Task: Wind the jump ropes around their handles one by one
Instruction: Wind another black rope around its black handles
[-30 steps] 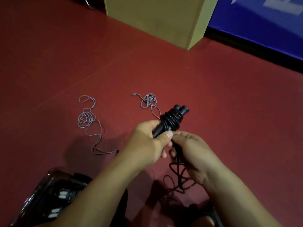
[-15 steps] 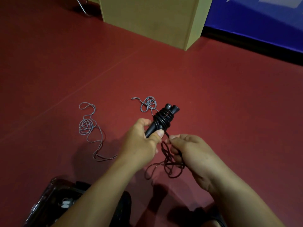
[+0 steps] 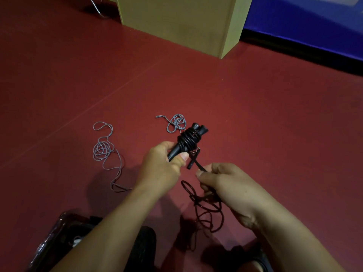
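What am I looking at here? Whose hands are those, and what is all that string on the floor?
The picture comes from a camera worn on a person's head, looking down, so the two arms are that person's own. The left hand grips a pair of black handles with black rope already wound round them. The right hand pinches the loose black rope, which dangles in loops below. On the red floor lies a thin grey rope, not wound up. Further back stand a tan box and a blue mat. A dark bag sits near the person.
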A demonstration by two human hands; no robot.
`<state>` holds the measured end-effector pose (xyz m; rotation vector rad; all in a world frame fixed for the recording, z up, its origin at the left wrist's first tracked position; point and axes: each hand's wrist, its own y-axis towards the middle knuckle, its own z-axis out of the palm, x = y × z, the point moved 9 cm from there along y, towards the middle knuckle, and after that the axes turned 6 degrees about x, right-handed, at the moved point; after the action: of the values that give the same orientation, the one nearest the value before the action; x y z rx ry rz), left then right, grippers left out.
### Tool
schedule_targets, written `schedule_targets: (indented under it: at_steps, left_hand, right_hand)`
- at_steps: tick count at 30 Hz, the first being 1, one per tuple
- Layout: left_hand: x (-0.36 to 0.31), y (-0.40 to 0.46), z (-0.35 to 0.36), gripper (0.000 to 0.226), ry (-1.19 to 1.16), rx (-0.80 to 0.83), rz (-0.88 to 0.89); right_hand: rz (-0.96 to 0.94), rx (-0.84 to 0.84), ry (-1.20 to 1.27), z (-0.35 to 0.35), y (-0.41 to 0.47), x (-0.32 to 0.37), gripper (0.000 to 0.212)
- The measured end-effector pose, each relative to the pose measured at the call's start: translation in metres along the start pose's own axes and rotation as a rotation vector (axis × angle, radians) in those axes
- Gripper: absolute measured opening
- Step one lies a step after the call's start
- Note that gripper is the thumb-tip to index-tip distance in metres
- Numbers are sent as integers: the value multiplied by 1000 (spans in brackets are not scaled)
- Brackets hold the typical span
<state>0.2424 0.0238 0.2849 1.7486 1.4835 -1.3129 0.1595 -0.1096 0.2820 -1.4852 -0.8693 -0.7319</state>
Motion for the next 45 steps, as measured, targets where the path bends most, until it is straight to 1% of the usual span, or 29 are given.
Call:
schedule_targets:
  at_steps: [2,4,6,9,12,14,15,17,20,23,27,31,34,38,42,45]
  left_hand:
    - [2,0,-3,7,45,-25,0]
    - [4,1,-9,11,79,-61,-18]
    - [5,1,-14,12,86,-71,-36]
    - [5,1,-14,13,153,-43,-34]
    - [8,1,-3,13,212,88,-61]
    - [9,-2,10,11,263,211,-68]
    - [8,-4,16,11,279,268,-62]
    - [7,-9,26,14,312,364,-49]
    - [0,-15,35,15,369,475,-2]
    - [-6,-19,42,16,391,547,37]
    - [-9,-27,50,14,368,659,45]
    - [-10,-35,54,13,326,763,47]
    - [-15,-38,54,13,264,806,62]
    - [-24,-46,57,13,153,882,66]
    - [-32,-53,59,18,98,951,84]
    - [-36,-57,56,19,45,1000,108]
  right_hand:
    - [26,-25,-73,-2,0,-3,24]
    - [21,-76,-250,-8,-2,0,24]
    - [-39,-143,-419,-13,-5,7,26]
    - [-186,-186,-508,-14,-8,20,28]
    - [-315,-156,-520,-10,-14,31,26]
    - [-394,-169,-600,-12,-18,38,25]
    - [-434,-186,-663,-14,-19,41,19]
    - [-460,-214,-773,-19,-18,41,10]
    - [-454,-229,-816,-28,-13,42,12]
    - [-473,-260,-800,-36,-14,46,10]
    - [-399,-346,-733,-52,-14,44,5]
    - [-344,-376,-621,-66,-16,45,14]
    - [-318,-341,-513,-72,-16,43,12]
    - [-324,-214,-252,-69,-14,40,6]
    - [-347,-129,-153,-65,-12,42,9]
    - [-373,-77,-134,-63,-11,44,15]
